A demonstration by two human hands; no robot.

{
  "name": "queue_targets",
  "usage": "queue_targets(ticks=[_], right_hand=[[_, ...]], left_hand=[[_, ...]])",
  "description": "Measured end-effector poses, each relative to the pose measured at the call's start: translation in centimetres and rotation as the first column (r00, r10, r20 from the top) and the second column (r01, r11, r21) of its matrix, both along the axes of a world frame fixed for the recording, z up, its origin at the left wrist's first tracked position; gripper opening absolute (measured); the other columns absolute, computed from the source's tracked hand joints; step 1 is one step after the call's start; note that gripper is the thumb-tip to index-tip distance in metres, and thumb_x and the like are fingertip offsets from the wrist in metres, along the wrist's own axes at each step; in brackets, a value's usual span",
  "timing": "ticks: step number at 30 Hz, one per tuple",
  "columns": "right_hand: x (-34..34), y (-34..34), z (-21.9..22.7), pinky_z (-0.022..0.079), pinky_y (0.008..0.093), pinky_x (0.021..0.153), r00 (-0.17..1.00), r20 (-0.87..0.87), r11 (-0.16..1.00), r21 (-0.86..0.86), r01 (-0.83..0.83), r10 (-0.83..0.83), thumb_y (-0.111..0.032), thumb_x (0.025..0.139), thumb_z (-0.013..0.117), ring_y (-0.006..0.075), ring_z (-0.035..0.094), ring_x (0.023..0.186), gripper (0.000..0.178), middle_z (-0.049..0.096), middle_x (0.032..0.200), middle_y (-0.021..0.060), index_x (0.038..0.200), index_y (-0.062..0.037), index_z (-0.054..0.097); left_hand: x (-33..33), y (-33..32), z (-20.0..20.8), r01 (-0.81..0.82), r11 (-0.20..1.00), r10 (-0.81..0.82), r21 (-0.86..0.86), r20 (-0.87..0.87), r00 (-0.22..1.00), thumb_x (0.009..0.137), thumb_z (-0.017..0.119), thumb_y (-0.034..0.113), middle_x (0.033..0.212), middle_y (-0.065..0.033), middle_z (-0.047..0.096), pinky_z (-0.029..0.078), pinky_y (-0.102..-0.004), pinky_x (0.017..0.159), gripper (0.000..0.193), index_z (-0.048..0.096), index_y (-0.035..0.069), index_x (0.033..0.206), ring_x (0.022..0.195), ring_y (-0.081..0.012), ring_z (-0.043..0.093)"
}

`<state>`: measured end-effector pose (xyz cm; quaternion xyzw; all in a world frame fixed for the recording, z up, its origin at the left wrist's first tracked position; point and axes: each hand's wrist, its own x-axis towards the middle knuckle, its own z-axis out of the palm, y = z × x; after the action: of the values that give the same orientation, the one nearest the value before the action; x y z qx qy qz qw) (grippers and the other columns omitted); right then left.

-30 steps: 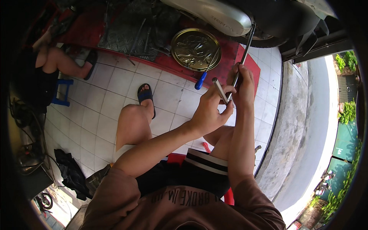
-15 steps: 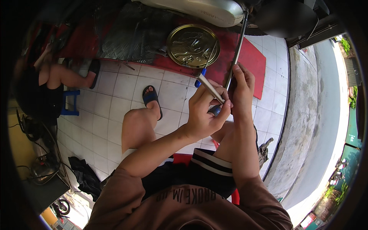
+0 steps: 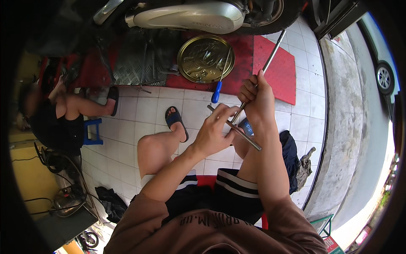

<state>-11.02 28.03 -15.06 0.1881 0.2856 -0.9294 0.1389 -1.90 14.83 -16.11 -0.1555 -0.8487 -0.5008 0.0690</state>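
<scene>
A long T-handle wrench (image 3: 274, 54) slants up and right between my hands. My right hand (image 3: 259, 96) is closed round its shaft. Fingers of my left hand (image 3: 214, 132) grip the crossbar at the lower end, whose two ends stick out past them. The wrench's far tip is near the dark tyre of a motorcycle (image 3: 186, 17), apart from its silver cover. In front of my hands lies a round gold tray (image 3: 181, 70) with small metal parts in it. A blue-handled screwdriver (image 3: 217, 92) rests with its blade over the tray's rim.
The tray sits on a red platform (image 3: 275, 63) with a patterned metal plate (image 3: 139, 70). On the left a co-worker (image 3: 57, 122) sits by a blue stool (image 3: 93, 131). A grey concrete ledge (image 3: 338, 127) borders the tiles on the right.
The wrench's far tip has come away from the end of the motorcycle's silver cover. The crossbar has turned and sits lower. My view has shifted, showing more of the motorcycle.
</scene>
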Motion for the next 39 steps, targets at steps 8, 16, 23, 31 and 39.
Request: queue_targets(ticks=[8, 16, 23, 31, 39], right_hand=[[-3.5, 4.6, -2.6, 0.02, 0.0257, 0.046, 0.921, 0.209, 0.86, -0.335, 0.384, -0.33, -0.034, 0.103, 0.035, 0.0094, 0.02, 0.049, 0.037, 0.026, 0.058, -0.0029, 0.074, -0.0106, 0.039], [-4.3, 8.8, -3.4, 0.022, 0.0234, 0.038, 0.963, 0.257, 0.41, -0.871, 0.269, -0.086, -0.027, 0.102, 0.035, 0.0095, 0.025, 0.049, 0.034, 0.028, 0.06, -0.0007, 0.075, -0.0065, 0.037], [-3.8, 7.6, -2.3, 0.025, 0.0204, 0.038, 0.98, 0.192, 0.671, -0.722, 0.171, -0.043, -0.014, 0.095, 0.044, 0.0079, 0.029, 0.05, 0.02, 0.03, 0.062, -0.0007, 0.078, -0.0075, 0.038], [-4.0, 5.0, -3.0, 0.034, 0.0269, 0.048, 0.993, 0.114, 0.99, -0.137, -0.022, 0.038, -0.02, 0.089, 0.055, 0.0127, 0.04, 0.057, 0.014, 0.04, 0.068, 0.0016, 0.087, -0.0102, 0.044], [-3.9, 5.7, -3.2, 0.034, 0.0268, 0.047, 0.903, 0.133, 0.611, 0.694, -0.38, 0.41, -0.021, 0.089, 0.058, 0.0097, 0.043, 0.054, 0.02, 0.048, 0.064, -0.0004, 0.086, -0.0019, 0.057]], left_hand=[[-12.4, -0.9, -8.8, -0.163, 0.973, 0.185, -0.162, 0.13, 0.974, 0.075, 0.064, 0.001, 0.087, -0.0146, 0.067, 0.052, -0.033, 0.075, 0.022, 0.064, -0.004, 0.097, 0.085, -0.0247, 0.068], [-23.5, -0.8, -15.4, -0.258, 0.652, 0.36, -0.713, -0.008, 0.933, 0.083, 0.065, 0.015, 0.104, -0.0194, 0.061, 0.051, -0.0463, 0.082, 0.025, 0.059, 0.003, 0.103, 0.1, -0.0357, 0.061], [-23.2, -1.6, -16.8, -0.309, 0.648, 0.283, -0.696, -0.156, 0.946, 0.082, 0.062, 0.006, 0.09, -0.0172, 0.065, 0.049, -0.0454, 0.075, 0.013, 0.058, 0.002, 0.094, 0.09, -0.0376, 0.062], [-12.0, -4.9, -7.6, -0.388, 0.907, 0.197, 0.163, 0.649, 0.734, 0.095, 0.047, 0.0, 0.079, -0.0013, 0.055, 0.043, -0.0231, 0.064, 0.015, 0.061, 0.0, 0.102, 0.071, -0.0081, 0.05], [-8.7, -12.2, -4.5, -0.368, 0.9, 0.151, 0.232, 0.627, 0.764, 0.1, 0.044, 0.009, 0.08, -0.0024, 0.056, 0.046, -0.0237, 0.063, 0.019, 0.059, -0.003, 0.105, 0.07, -0.0092, 0.054]])
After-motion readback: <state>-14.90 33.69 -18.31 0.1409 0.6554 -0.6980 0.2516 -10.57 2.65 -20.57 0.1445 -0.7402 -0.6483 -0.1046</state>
